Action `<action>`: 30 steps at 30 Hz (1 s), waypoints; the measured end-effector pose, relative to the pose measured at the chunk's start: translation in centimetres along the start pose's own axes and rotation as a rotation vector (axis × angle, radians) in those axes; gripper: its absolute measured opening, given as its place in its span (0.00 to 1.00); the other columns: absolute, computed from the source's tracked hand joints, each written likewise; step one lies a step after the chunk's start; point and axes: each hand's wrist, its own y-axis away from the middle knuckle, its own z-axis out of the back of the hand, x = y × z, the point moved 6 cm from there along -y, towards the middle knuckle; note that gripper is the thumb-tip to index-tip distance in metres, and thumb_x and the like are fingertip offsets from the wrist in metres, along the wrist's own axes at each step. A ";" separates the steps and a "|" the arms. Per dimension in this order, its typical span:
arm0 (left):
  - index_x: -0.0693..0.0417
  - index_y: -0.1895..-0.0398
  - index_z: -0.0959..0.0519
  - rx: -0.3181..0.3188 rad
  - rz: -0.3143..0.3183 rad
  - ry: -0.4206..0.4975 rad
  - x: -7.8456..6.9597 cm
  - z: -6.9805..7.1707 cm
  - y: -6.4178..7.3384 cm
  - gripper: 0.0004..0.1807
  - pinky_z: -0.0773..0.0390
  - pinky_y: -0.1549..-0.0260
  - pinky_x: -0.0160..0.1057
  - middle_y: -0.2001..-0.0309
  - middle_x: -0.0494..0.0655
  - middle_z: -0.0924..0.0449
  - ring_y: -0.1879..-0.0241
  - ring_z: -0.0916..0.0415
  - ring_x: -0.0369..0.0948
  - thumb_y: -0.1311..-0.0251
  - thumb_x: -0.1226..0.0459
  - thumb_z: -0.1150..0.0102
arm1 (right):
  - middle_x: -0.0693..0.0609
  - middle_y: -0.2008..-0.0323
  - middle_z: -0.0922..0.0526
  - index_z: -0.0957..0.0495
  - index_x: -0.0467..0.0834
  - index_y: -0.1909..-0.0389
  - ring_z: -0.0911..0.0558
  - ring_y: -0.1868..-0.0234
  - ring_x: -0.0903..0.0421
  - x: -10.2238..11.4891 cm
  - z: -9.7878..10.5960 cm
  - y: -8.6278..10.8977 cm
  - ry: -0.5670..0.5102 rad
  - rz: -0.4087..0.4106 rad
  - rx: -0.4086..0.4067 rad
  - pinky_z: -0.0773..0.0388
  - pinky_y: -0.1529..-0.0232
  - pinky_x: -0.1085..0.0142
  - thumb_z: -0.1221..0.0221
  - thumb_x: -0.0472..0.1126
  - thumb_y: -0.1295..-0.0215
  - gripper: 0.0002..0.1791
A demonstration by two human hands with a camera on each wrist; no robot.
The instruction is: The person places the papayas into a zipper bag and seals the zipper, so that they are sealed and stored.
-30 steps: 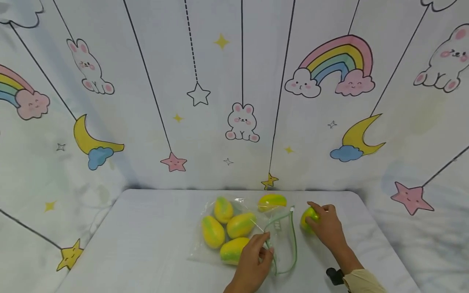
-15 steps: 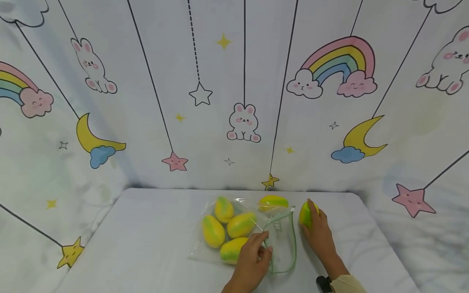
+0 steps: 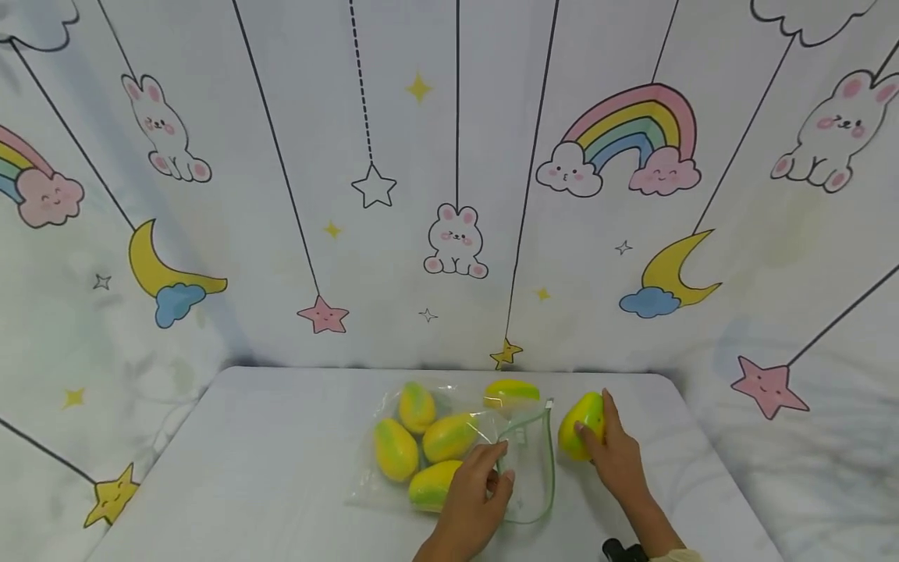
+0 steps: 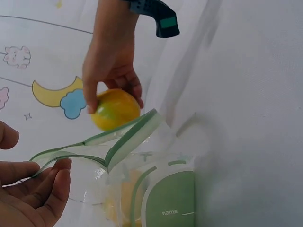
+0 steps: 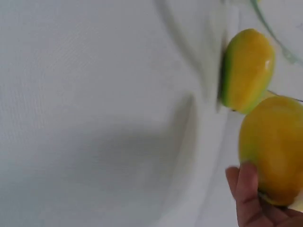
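My right hand (image 3: 621, 460) grips a yellow-green mango (image 3: 580, 429) just right of the open mouth of a clear zip bag (image 3: 551, 476). The right wrist view has this held mango (image 5: 272, 146) large, with fingertips (image 5: 247, 179) against its side. With its fingers my left hand (image 3: 467, 503) holds the bag's green-edged rim; in the left wrist view the left hand (image 4: 35, 194) keeps the mouth apart. Several mangoes (image 3: 396, 450) lie inside the bag, one partly hidden by the left hand. In the left wrist view the held mango (image 4: 116, 109) is beyond the rim.
Another mango (image 3: 516, 390) lies behind the bag, near the table's far edge. The white table (image 3: 281, 468) meets a cloth backdrop (image 3: 393, 257) printed with rabbits, stars and rainbows. A dark wrist strap (image 4: 158, 19) is on the right wrist.
My right hand has shifted its grip on the mango, turned it and lifted it, ending slightly nearer the bag. The left hand stays at the bag's rim. The head view has shifted slightly.
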 end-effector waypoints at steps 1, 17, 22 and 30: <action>0.61 0.36 0.28 -0.001 0.003 0.003 -0.1 0.0 0.0 0.22 0.22 0.62 0.28 0.46 0.52 0.25 0.64 0.31 0.26 0.29 0.61 0.49 | 0.27 0.41 0.28 0.62 0.44 0.22 0.18 0.58 0.46 0.3 0.1 0.4 -0.034 -0.019 0.025 0.18 0.64 0.61 0.46 0.56 0.29 0.47; 0.58 0.36 0.28 -0.016 0.020 0.021 -1.1 -0.8 -0.1 0.21 0.21 0.61 0.27 0.45 0.48 0.26 0.63 0.31 0.26 0.29 0.61 0.49 | 0.30 0.42 0.24 0.50 0.45 0.30 0.13 0.60 0.50 3.6 1.0 5.8 -0.247 0.000 -0.034 0.18 0.71 0.68 0.35 0.56 0.38 0.45; 0.58 0.35 0.28 0.001 0.044 0.032 -1.2 -0.9 -0.1 0.22 0.21 0.61 0.27 0.44 0.48 0.27 0.62 0.31 0.26 0.30 0.62 0.49 | 0.29 0.40 0.26 0.50 0.45 0.30 0.13 0.56 0.47 3.6 -0.4 6.0 -0.290 -0.013 0.029 0.17 0.69 0.66 0.36 0.56 0.37 0.44; 0.56 0.35 0.29 0.010 0.053 0.046 -1.3 -1.2 -0.2 0.22 0.21 0.61 0.27 0.43 0.48 0.27 0.62 0.29 0.26 0.31 0.62 0.48 | 0.29 0.40 0.26 0.48 0.47 0.29 0.14 0.54 0.44 4.2 -2.5 5.8 -0.327 0.031 0.084 0.16 0.68 0.65 0.37 0.55 0.36 0.42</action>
